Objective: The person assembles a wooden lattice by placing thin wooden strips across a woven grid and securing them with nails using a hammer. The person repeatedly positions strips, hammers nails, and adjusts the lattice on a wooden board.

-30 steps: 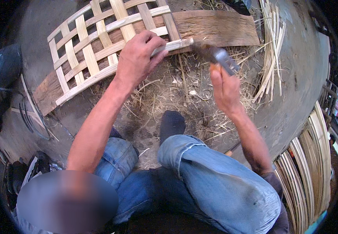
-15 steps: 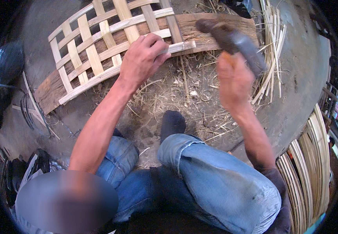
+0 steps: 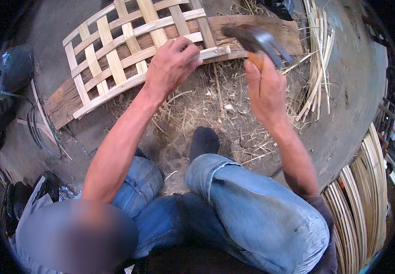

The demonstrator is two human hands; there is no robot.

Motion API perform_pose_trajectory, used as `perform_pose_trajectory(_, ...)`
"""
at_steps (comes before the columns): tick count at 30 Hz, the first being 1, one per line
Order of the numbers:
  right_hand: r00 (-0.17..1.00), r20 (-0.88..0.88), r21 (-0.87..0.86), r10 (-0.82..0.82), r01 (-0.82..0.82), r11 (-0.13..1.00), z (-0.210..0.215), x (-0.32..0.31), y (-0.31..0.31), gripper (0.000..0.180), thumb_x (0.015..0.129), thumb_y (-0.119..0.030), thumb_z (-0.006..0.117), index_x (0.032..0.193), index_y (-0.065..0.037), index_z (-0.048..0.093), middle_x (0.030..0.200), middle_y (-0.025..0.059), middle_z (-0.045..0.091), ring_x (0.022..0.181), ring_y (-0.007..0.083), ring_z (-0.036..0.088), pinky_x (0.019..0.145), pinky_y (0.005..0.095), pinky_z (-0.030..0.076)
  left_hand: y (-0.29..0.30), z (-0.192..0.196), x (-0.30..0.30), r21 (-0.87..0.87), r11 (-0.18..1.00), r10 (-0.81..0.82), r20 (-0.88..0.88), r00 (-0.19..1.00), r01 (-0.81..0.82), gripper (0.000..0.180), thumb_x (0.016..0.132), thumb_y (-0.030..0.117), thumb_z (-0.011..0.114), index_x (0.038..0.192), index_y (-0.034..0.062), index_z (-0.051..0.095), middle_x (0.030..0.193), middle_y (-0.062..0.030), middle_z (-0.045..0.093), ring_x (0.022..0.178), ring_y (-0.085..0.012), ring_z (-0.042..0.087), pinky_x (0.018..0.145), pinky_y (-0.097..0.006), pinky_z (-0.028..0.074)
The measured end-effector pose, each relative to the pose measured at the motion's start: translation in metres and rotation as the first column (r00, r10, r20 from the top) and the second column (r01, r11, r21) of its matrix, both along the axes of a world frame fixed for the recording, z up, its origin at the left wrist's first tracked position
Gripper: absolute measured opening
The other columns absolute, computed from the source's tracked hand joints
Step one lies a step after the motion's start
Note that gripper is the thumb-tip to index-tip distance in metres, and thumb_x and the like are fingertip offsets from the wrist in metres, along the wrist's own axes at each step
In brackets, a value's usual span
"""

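Note:
My left hand (image 3: 171, 66) is closed, its curled fingers on the lower edge strip (image 3: 108, 97) of a woven lattice (image 3: 111, 55) of pale, bamboo-like slats. Whether a small piece sits between thumb and fingertips is hidden. That strip's right end sticks out past the fingers. Beneath the lattice lies a worn wooden board (image 3: 286, 34). My right hand (image 3: 269, 93) grips a claw hammer (image 3: 251, 40) by its orange-brown handle. The dark metal head is raised over the board's right part, to the right of the strip's end, slightly blurred.
Shavings (image 3: 220, 107) litter the floor between board and feet. Thin loose strips (image 3: 318, 68) lie right of the board, and a bundle of long slats (image 3: 361, 196) at lower right. Dark coiled strapping (image 3: 35, 125) is at left. My jeans-clad knees (image 3: 252, 201) are close below.
The hammer and my right hand have shifted a little left and up, the head tilting. The lattice, board and left hand appear slightly farther right in view.

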State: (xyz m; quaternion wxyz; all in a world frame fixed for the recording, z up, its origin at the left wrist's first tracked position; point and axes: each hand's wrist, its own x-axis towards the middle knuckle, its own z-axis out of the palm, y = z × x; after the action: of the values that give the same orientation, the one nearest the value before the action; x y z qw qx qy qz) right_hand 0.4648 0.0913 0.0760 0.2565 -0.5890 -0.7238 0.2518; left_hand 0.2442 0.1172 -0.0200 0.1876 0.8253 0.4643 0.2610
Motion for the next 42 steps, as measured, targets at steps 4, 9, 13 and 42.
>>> perform_pose_trajectory(4,0.986,0.167,-0.424,-0.027,0.097,0.901,-0.031,0.006,0.0,0.028,0.102,-0.025,0.053,0.115,0.0,0.056,0.079,0.0245,0.066,0.075,0.0487,0.065,0.062,0.0539,0.05,0.005,0.002,0.006,-0.026,1.0,-0.01,0.005,1.0,0.011,0.018,0.086,0.019,0.073,0.096,0.0087,0.062,0.1,-0.0068,0.061,0.091,-0.0256,0.061,0.082,-0.039,0.053)
perform_pose_trajectory(9,0.998,0.06,-0.042,0.028,-0.026,0.999,-0.019,0.0,-0.011,0.025,0.102,-0.023,0.054,0.108,0.001,0.055,0.075,0.0297,0.065,0.077,0.0488,0.065,0.064,0.0553,0.051,0.003,0.001,0.003,-0.01,1.0,0.005,0.055,0.998,-0.005,0.017,0.084,0.017,0.075,0.091,0.0067,0.063,0.097,-0.0112,0.062,0.09,-0.0333,0.063,0.078,-0.044,0.053)
perform_pose_trajectory(13,0.986,0.164,-0.361,-0.006,0.065,0.93,-0.015,-0.008,-0.002,0.03,0.102,-0.027,0.053,0.108,0.002,0.054,0.077,0.0305,0.065,0.078,0.0515,0.064,0.068,0.0587,0.05,0.002,0.003,-0.001,-0.048,0.999,-0.013,0.029,0.999,0.015,0.019,0.085,0.019,0.073,0.094,0.0074,0.062,0.096,-0.0091,0.06,0.09,-0.0283,0.062,0.08,-0.041,0.053)
perform_pose_trajectory(42,0.998,0.028,0.085,0.049,-0.051,0.995,-0.031,0.026,0.039,0.02,0.092,-0.019,0.064,0.104,-0.002,0.064,0.098,0.0168,0.065,0.093,0.0354,0.062,0.082,0.0434,0.049,0.018,0.002,-0.344,-0.502,0.613,0.71,0.012,0.704,-0.61,0.034,0.104,0.029,0.053,0.119,0.002,0.068,0.107,-0.0069,0.071,0.096,-0.0163,0.064,0.088,-0.031,0.05)
